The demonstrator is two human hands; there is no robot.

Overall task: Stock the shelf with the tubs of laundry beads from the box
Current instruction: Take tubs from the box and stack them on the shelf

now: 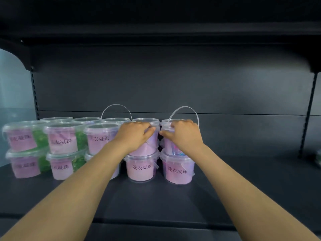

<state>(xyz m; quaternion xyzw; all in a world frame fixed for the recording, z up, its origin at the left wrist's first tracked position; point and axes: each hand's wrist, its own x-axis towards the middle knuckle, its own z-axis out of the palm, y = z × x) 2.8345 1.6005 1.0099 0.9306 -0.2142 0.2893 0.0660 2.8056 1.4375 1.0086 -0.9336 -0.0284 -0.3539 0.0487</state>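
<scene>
- Your left hand (pixel 134 136) is on the left top tub (pixel 150 147). Its fingers (pixel 148 130) are curled over the lid and the rim, grasping it.
- Your right hand (pixel 184 136) is on the right top tub (pixel 168 145). Fingers are hooked over the far edge of the lid and the thumb points to 9 o'clock along the near rim, so it's grasping too.
- Each top tub sits on a lower one: the left bottom tub (pixel 141 168) and the right bottom tub (pixel 177 169). Lid and base look like they're touching on both stacks.
- Both bottom tubs have pink labels with Chinese print facing you.
- The two stacks stand just beside each other with a thin gap between, mid-board on the shelf (pixel 234 192).
- At 9 o'clock of your left hand there are three more two-high stacks.
- The two outer ones, the green stack (pixel 26 136) and the second green stack (pixel 63 138), show green beads behind pink labels.
- The pink stack (pixel 102 136) nearest you is partly hidden by your left forearm.
- At 12 o'clock of your hands, a back row of tubs (pixel 86 120) runs along the back panel (pixel 173 80).
- Two clear handles stand upright there: the left handle (pixel 116 105) at 11 o'clock of your left hand and the right handle (pixel 185 107) at 12 o'clock of your right hand.
- At far 3 o'clock there's a slotted upright post (pixel 308 115). A small item at its foot is too blurred to tell.
- The upper shelf (pixel 156 33) is overhead at 12 o'clock.
</scene>
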